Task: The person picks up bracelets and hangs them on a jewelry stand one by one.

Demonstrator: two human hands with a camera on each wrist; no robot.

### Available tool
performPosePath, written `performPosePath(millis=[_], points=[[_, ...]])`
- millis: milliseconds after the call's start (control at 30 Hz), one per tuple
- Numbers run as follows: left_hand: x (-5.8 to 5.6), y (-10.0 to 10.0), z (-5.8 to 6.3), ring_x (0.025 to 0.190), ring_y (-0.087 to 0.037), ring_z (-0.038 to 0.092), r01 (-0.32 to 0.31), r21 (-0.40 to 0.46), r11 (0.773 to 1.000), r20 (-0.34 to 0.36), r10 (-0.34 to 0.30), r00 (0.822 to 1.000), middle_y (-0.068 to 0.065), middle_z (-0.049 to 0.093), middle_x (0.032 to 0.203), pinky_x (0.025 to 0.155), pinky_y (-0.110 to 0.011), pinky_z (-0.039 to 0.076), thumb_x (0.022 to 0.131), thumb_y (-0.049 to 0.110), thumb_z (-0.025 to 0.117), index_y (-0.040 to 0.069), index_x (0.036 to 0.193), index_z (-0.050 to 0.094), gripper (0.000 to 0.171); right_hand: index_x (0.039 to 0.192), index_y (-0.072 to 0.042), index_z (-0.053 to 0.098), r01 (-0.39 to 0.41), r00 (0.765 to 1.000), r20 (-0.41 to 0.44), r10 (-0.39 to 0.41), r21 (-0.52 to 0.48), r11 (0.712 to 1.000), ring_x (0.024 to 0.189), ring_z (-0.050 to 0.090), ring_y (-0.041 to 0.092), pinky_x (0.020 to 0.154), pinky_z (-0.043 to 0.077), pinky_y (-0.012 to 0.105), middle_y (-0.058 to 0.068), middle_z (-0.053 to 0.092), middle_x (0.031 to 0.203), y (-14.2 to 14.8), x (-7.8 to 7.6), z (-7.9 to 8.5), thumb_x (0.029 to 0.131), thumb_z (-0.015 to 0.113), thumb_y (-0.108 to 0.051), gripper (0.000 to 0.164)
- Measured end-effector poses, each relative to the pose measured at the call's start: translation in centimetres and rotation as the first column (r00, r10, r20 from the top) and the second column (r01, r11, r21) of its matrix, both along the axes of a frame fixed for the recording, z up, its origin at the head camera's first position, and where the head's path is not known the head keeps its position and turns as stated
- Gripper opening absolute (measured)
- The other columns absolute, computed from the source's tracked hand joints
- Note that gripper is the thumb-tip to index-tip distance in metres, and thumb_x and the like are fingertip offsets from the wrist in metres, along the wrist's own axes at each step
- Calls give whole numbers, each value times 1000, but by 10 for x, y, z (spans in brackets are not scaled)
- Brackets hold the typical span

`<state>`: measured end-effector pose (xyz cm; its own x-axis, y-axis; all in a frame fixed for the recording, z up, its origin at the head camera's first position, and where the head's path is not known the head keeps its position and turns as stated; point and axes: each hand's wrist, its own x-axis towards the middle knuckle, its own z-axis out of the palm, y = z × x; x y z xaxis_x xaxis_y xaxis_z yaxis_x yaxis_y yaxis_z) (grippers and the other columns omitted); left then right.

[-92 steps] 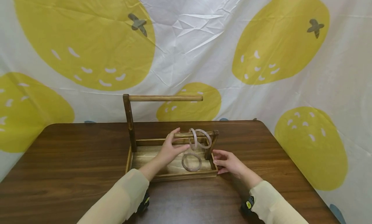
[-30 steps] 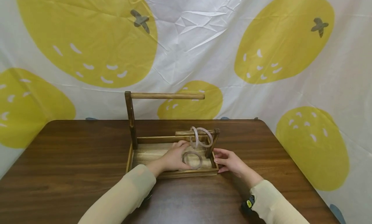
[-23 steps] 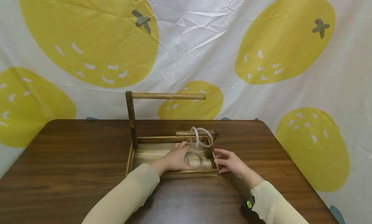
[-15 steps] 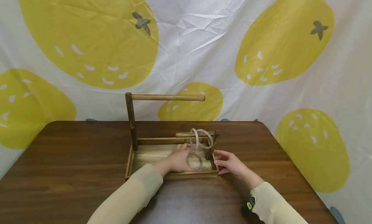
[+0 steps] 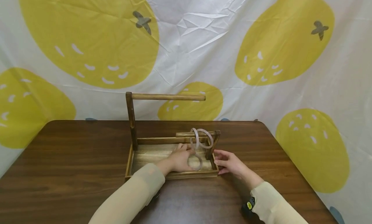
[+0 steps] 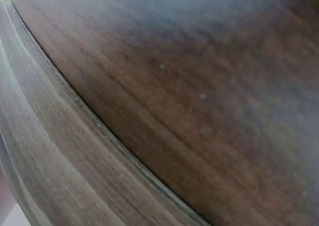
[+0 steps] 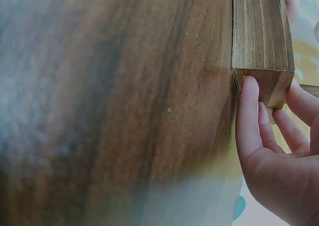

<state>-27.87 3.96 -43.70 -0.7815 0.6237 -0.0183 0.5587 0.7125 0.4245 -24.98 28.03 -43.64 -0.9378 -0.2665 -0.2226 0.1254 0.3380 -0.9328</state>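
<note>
In the head view a wooden tray stand (image 5: 189, 175) sits on the table, with a tall post and a short post, each bearing a side bar. Two pale bangles (image 5: 210, 140) hang on the short bar (image 5: 183, 134). Down inside the tray, my left hand (image 5: 180, 159) grips the left side of another bangle (image 5: 199, 162), covering part of it. My right hand (image 5: 231, 162) is at the tray's right end. The right wrist view shows its extended fingers (image 7: 247, 116) against the end wall, thumb at the top edge.
A taller bar (image 5: 168, 97) reaches right from the tall post (image 5: 130, 120), above the tray's back. Beneath everything is a dark brown table (image 5: 72, 159). Behind it hangs a white cloth (image 5: 200, 52) with yellow fruit prints.
My left hand has come down from the short bar's free end into the tray and taken hold of the lying bangle, which has shifted slightly right. My right hand stays put.
</note>
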Motion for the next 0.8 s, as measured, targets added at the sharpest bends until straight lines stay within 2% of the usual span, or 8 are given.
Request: performPosePath(millis=[133,267,400,533,667,800], points=[[-2,0,0,121,-26,38,-5,-9,1000,11,5,1000,-9,43,138,110,-47,28,77,43,73,13,127,57,60,141,10,30,2,1000,-5,-2,-1,1000,79,57,12,61,57,29,19,50,112,0,-1,0,92,54,-4,56],[-5,-1,-5,120,-25,41,-6,-12,1000,5,6,1000,-8,48,133,107,-44,35,77,42,71,11,127,56,62,141,9,30,3,1000,-2,-3,1,1000,79,57,12,62,57,29,19,49,112,0,0,-1,92,55,-4,56],[-7,-7,-8,109,-24,45,-19,1,1000,-14,19,1000,-11,49,127,95,-38,44,73,40,72,9,132,52,69,141,9,30,-2,1000,-1,2,-1,1000,78,57,13,62,57,30,18,50,111,0,0,-1,92,55,-4,56],[-7,-14,-6,96,-22,43,-59,49,997,-27,60,998,-13,50,116,79,-34,45,66,38,75,11,129,55,72,141,9,30,-1,1000,-6,1,-2,1000,77,57,13,61,57,30,16,50,109,0,0,-2,92,55,-4,56],[-8,-21,-3,94,-21,40,-98,90,991,20,97,995,-12,46,110,75,-32,44,63,33,74,12,129,53,72,141,8,31,0,1000,-11,0,3,1000,77,57,12,61,56,29,15,49,108,0,0,-2,92,55,-4,56],[-8,-28,-1,94,-21,37,-118,118,986,82,108,991,-11,43,113,71,-32,43,64,28,70,12,133,48,74,141,9,31,-1,1000,-6,1,2,1000,77,57,12,60,56,29,13,49,106,0,0,-2,92,55,-4,56]])
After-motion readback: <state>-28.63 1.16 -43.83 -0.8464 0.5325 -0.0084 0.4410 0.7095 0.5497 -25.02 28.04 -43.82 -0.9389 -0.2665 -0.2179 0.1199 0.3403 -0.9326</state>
